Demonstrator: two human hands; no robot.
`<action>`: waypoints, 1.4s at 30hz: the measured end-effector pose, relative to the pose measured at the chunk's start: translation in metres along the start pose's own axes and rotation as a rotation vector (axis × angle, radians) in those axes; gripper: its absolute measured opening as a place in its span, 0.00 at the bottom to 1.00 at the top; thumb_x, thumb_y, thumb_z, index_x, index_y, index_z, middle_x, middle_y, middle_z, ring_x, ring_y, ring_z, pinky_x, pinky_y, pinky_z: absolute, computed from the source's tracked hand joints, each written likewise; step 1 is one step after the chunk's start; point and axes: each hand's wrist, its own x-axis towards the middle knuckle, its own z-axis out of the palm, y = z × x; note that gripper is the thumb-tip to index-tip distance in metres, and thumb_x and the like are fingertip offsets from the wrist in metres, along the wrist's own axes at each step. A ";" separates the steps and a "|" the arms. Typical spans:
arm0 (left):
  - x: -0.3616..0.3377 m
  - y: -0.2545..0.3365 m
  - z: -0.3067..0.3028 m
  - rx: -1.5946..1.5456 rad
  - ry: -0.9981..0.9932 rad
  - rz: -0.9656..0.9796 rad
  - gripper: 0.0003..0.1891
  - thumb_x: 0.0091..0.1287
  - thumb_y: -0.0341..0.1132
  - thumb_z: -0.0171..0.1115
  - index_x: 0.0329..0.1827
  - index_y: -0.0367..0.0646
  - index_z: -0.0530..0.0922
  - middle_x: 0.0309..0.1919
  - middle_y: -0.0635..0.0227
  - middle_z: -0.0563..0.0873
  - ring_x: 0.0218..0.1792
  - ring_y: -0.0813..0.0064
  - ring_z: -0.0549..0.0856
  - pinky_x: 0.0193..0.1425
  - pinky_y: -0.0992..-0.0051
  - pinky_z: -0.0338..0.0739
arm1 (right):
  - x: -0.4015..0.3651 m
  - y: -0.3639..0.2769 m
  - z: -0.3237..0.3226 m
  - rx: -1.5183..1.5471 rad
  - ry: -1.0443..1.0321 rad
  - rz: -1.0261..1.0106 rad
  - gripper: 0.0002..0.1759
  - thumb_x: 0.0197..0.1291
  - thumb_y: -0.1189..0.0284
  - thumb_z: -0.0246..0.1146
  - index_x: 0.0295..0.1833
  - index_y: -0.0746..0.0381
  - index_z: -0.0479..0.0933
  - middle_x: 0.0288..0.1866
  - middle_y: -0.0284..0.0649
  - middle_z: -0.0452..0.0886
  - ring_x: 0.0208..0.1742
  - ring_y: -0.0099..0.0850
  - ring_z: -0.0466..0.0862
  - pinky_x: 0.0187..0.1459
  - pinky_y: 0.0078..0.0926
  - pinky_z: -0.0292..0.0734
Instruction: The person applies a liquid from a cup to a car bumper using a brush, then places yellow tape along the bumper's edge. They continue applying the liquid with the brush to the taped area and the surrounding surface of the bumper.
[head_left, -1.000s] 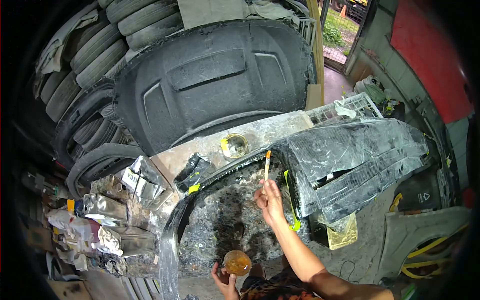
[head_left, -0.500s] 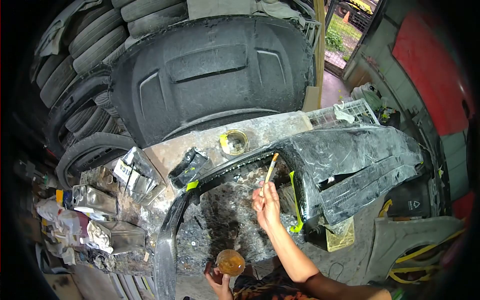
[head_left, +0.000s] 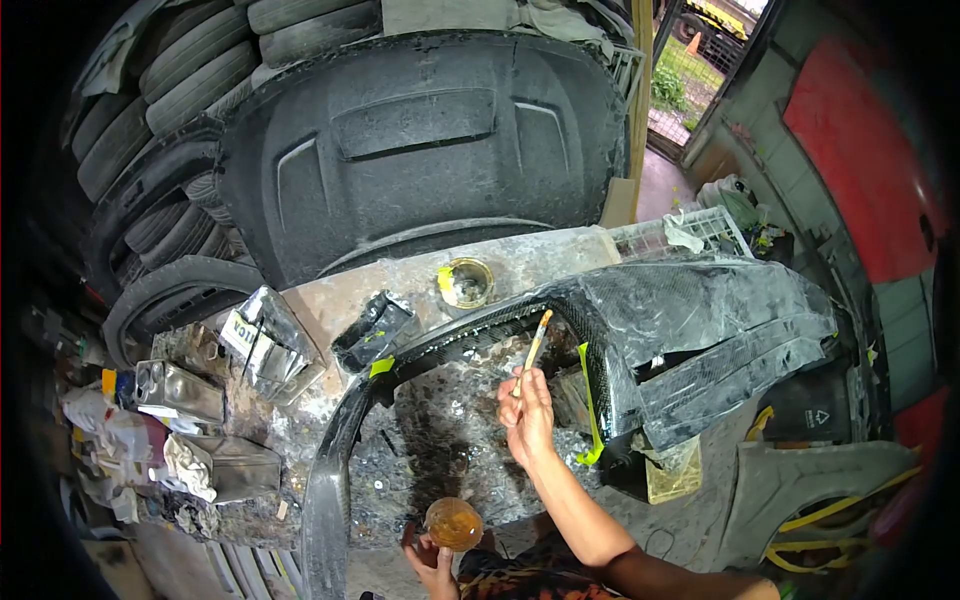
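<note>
My right hand (head_left: 526, 415) is closed round the handle of a paintbrush (head_left: 534, 352), its bristle end pointing up and away from me. The brush tip overlaps the inner edge of a black carbon-fibre car body part (head_left: 470, 328), which arches across the bench. Low in the view, my left hand (head_left: 430, 562) grips a small round container (head_left: 454, 524) of amber-brown liquid by its side. Strips of yellow-green tape (head_left: 592, 410) stick to the part's inner edge, with another piece of tape (head_left: 381, 367) at its left bend.
A black car hood (head_left: 400, 150) leans behind the bench, with stacked tyres (head_left: 200, 70) at back left. An open tin (head_left: 467, 283) stands beyond the part. Metal cans (head_left: 245, 470) and crumpled rags (head_left: 190, 465) crowd the left side. A grey fender (head_left: 800, 490) lies at right.
My right hand and the brush have shifted slightly left and down. The container in my left hand sits a little further left, and the whole view has also moved slightly.
</note>
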 end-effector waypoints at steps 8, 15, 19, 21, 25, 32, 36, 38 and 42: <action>0.004 -0.003 -0.007 0.070 -0.071 0.073 0.28 0.68 0.26 0.61 0.68 0.40 0.60 0.57 0.67 0.72 0.60 0.73 0.71 0.66 0.71 0.65 | -0.018 -0.005 0.001 0.025 0.015 -0.062 0.09 0.74 0.61 0.50 0.50 0.54 0.68 0.31 0.36 0.77 0.18 0.16 0.64 0.20 0.13 0.57; 0.003 0.000 -0.005 -0.017 -0.033 0.042 0.29 0.67 0.27 0.62 0.69 0.41 0.59 0.59 0.67 0.71 0.61 0.72 0.70 0.67 0.70 0.64 | -0.010 -0.010 0.003 0.001 0.021 -0.095 0.10 0.75 0.61 0.48 0.49 0.56 0.67 0.30 0.39 0.77 0.18 0.16 0.66 0.20 0.12 0.57; 0.004 0.002 -0.003 -0.013 -0.021 -0.030 0.33 0.67 0.27 0.62 0.72 0.43 0.56 0.72 0.64 0.63 0.70 0.70 0.64 0.72 0.69 0.60 | -0.035 -0.005 0.001 -0.015 0.023 -0.073 0.10 0.76 0.62 0.48 0.49 0.56 0.67 0.30 0.40 0.77 0.18 0.16 0.66 0.19 0.12 0.58; 0.004 0.015 0.009 0.068 -0.062 0.056 0.35 0.67 0.33 0.63 0.73 0.42 0.53 0.66 0.60 0.68 0.66 0.68 0.68 0.70 0.66 0.62 | -0.060 -0.001 -0.005 -0.126 -0.002 0.028 0.10 0.75 0.63 0.48 0.50 0.57 0.69 0.30 0.38 0.77 0.18 0.15 0.65 0.19 0.12 0.58; 0.006 0.024 0.022 0.190 -0.092 0.139 0.37 0.68 0.39 0.62 0.75 0.42 0.52 0.60 0.59 0.71 0.62 0.67 0.70 0.68 0.65 0.62 | -0.113 -0.001 -0.024 -0.259 0.007 0.189 0.11 0.74 0.67 0.52 0.53 0.61 0.74 0.28 0.31 0.74 0.19 0.15 0.64 0.20 0.13 0.57; 0.013 0.017 0.031 0.171 -0.058 0.216 0.32 0.71 0.36 0.60 0.74 0.43 0.55 0.43 0.72 0.73 0.46 0.79 0.73 0.53 0.75 0.69 | -0.169 -0.041 -0.042 -0.443 -0.164 0.232 0.12 0.70 0.73 0.57 0.56 0.64 0.76 0.29 0.30 0.75 0.24 0.14 0.68 0.23 0.12 0.60; 0.011 0.020 0.038 0.147 -0.082 0.243 0.31 0.71 0.35 0.60 0.73 0.42 0.55 0.39 0.73 0.73 0.45 0.80 0.73 0.54 0.75 0.70 | -0.181 -0.069 -0.033 -0.630 -0.188 0.042 0.10 0.65 0.79 0.62 0.51 0.64 0.78 0.32 0.28 0.80 0.30 0.12 0.74 0.31 0.11 0.69; 0.012 0.024 0.045 0.140 -0.084 0.253 0.31 0.71 0.34 0.60 0.73 0.42 0.55 0.39 0.73 0.73 0.45 0.80 0.73 0.54 0.75 0.70 | -0.184 -0.083 -0.031 -0.710 -0.221 -0.036 0.09 0.64 0.79 0.63 0.50 0.64 0.79 0.34 0.29 0.81 0.31 0.11 0.75 0.32 0.11 0.69; 0.014 0.031 0.058 0.058 -0.113 0.316 0.34 0.66 0.23 0.61 0.72 0.41 0.55 0.43 0.73 0.72 0.43 0.83 0.71 0.56 0.79 0.66 | -0.187 -0.121 -0.007 -0.860 -0.178 -0.140 0.08 0.57 0.81 0.68 0.43 0.65 0.79 0.36 0.33 0.82 0.35 0.18 0.79 0.36 0.14 0.73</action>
